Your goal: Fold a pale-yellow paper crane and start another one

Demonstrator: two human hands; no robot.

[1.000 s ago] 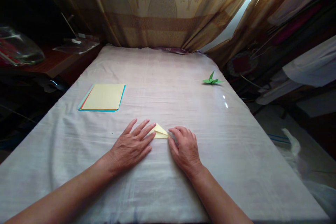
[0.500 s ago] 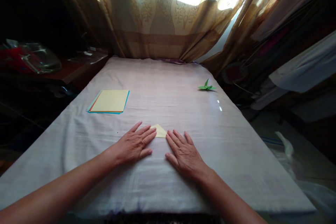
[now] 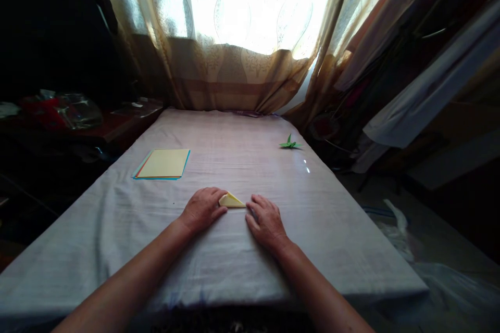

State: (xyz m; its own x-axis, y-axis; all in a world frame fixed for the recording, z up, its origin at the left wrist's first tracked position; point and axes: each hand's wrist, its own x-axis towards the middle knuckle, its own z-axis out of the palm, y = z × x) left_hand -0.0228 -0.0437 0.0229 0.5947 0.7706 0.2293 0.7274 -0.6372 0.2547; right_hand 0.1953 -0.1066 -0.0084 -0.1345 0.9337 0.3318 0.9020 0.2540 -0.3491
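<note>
A small pale yellow origami paper (image 3: 232, 201), folded to a narrow pointed shape, lies on the cloth-covered table between my hands. My left hand (image 3: 203, 209) is closed on its left end, fingers bent over the far side and thumb at the near side. My right hand (image 3: 266, 221) has its fingers curled, with thumb and forefinger at the paper's sharp right tip. The upper flap of the paper stands slightly raised. My fingers cover both ends of it.
A stack of square coloured paper (image 3: 164, 163), pale yellow on top, lies at the left of the table. A green folded paper crane (image 3: 290, 143) stands at the far right. Curtains (image 3: 234, 73) hang behind the white cloth (image 3: 234, 265).
Both hands went from lying flat with fingers stretched to curled round the paper's ends. The paper now looks narrower, with a lifted flap. My view has tilted up and shifted right.
</note>
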